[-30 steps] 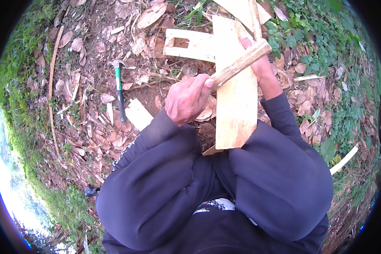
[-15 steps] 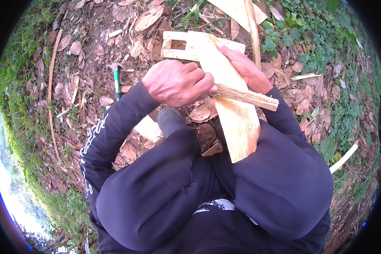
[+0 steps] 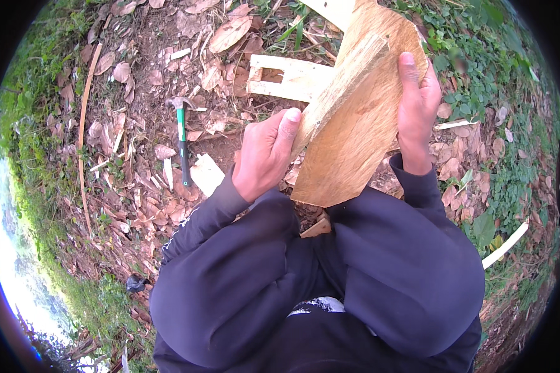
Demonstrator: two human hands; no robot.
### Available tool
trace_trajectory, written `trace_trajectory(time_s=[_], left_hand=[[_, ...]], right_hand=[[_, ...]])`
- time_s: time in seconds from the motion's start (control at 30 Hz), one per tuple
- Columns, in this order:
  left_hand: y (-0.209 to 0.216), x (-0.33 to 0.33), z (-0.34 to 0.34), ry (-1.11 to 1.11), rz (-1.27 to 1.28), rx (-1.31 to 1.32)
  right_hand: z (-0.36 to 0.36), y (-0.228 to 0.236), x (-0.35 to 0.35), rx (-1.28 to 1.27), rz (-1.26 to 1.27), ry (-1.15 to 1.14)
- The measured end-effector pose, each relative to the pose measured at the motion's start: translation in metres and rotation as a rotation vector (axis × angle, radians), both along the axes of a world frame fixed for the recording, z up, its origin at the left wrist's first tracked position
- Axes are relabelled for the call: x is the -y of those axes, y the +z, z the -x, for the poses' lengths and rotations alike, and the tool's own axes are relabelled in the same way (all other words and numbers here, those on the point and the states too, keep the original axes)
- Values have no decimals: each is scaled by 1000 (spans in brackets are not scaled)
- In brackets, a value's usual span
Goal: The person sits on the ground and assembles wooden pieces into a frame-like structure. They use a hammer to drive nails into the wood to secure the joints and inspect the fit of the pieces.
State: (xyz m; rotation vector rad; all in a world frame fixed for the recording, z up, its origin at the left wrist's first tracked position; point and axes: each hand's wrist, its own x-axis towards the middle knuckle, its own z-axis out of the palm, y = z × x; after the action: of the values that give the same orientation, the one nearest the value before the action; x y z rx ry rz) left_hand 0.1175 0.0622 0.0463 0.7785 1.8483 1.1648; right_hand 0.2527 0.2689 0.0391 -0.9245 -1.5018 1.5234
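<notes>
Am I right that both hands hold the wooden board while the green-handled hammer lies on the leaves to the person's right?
Not quite. The head view shows the hammer lying on the leaves to the person's left. The left hand and right hand do both hold the wooden board.

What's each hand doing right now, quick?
Left hand: closed on the lower end of the pale split wooden stick.
Right hand: closed on the right edge of the broad tan wooden board.

Single head-worn fisheye, looking steeply down, close over the person's own dark sleeves point(image 3: 317, 280) and both hands. Leaf-littered ground point(image 3: 137, 186) fills the frame; edges bend toward the black rim. No second view.
</notes>
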Motion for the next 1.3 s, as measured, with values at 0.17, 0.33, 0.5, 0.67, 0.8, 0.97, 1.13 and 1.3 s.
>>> trace_trajectory(time_s=[0.17,0.33,0.5,0.67,0.8,0.97,1.13,1.3], left_hand=[[-2,-3,34,-162,-148,-492],[14,-46,35,-286,-131,-544],[-9,-40,35,-92,78,-334],[-26,-23,19,43,60,-156],[-29,-7,7,121,62,-119],[-34,-1,3,128,-31,-150],[-15,6,5,91,54,-165],[-46,14,7,52,-408,-61]], right_hand=[[5,-1,-8,253,-157,145],[18,6,13,456,-364,307],[17,11,17,416,-347,269],[7,6,32,497,-280,261],[-2,15,38,580,-214,318],[-7,8,41,497,-251,292],[-9,2,40,500,-251,300],[-7,4,37,412,-153,378]])
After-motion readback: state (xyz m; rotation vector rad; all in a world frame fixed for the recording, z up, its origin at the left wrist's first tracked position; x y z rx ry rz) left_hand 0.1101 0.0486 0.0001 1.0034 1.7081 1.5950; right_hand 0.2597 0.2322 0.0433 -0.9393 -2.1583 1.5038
